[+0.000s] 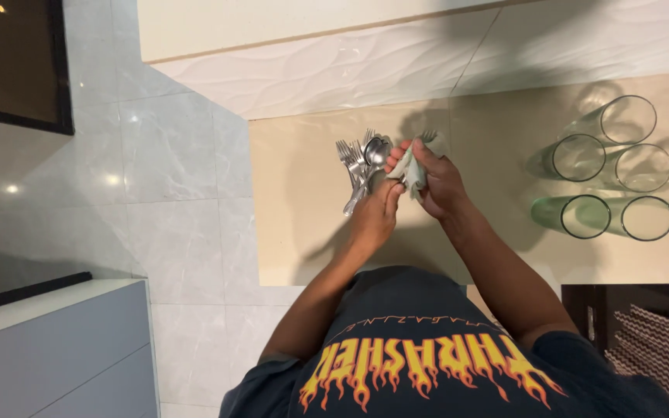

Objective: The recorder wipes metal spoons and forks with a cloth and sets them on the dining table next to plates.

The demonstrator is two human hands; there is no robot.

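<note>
Cream-coloured countertop (303,232) fills the middle of this view from above, with pale wavy wall tiles behind it and grey marble floor to the left. A person in a dark shirt with a flame design stands at the counter, both arms reaching forward. Their left hand (373,217) is closed around a bundle of metal forks and spoons (359,166), handles gripped low so the heads fan upward and stay apart. Their right hand (437,182) pinches a small pale cloth (412,169), wrapped round a single piece of cutlery whose tines poke out above (it seems to be a fork, mostly hidden). Both hands hover just above the counter. Well to the right, a cluster of empty drinking glasses (605,174) stands upright on the same surface, some green-tinted, clear of the hands.
</note>
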